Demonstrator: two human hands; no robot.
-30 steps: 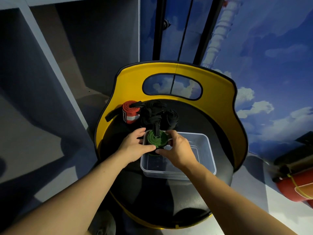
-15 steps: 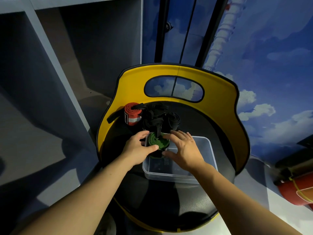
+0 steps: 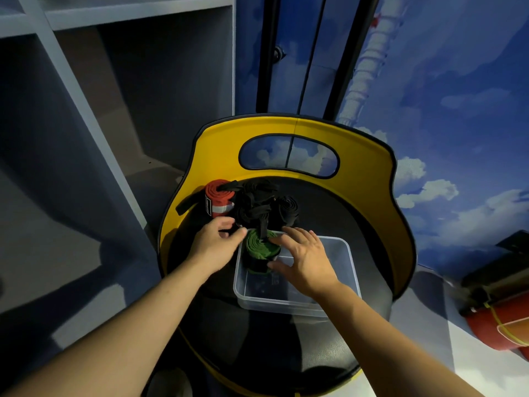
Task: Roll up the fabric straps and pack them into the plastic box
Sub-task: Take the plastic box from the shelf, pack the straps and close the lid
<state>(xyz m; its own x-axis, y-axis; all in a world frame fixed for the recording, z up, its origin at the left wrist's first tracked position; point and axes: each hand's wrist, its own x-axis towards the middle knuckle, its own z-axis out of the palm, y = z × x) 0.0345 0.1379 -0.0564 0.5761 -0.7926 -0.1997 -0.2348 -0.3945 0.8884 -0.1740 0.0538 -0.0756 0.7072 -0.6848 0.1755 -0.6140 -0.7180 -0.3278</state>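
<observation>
One green roll [image 3: 259, 247] stands in the box [image 3: 350, 270] between your loose, empty left hand [image 3: 213, 247] and right hand [image 3: 305, 257]; beyond them, the red roll [image 3: 219, 202] and black straps [image 3: 257, 204] remain unpacked.

A green rolled strap [image 3: 259, 245] stands in the clear plastic box [image 3: 297, 299], with black straps [image 3: 257, 206] and a red roll [image 3: 218, 200] banded white behind. The chair's black seat [image 3: 286, 348] has a yellow back [image 3: 289, 126], against a blue wall [image 3: 446, 116] painted with white clouds

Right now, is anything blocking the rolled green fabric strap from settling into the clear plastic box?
Nothing visible does. The rolled green fabric strap already stands in the far left corner of the clear plastic box; the box floor beside it looks bare. A black strap tail trails off its top.
</observation>
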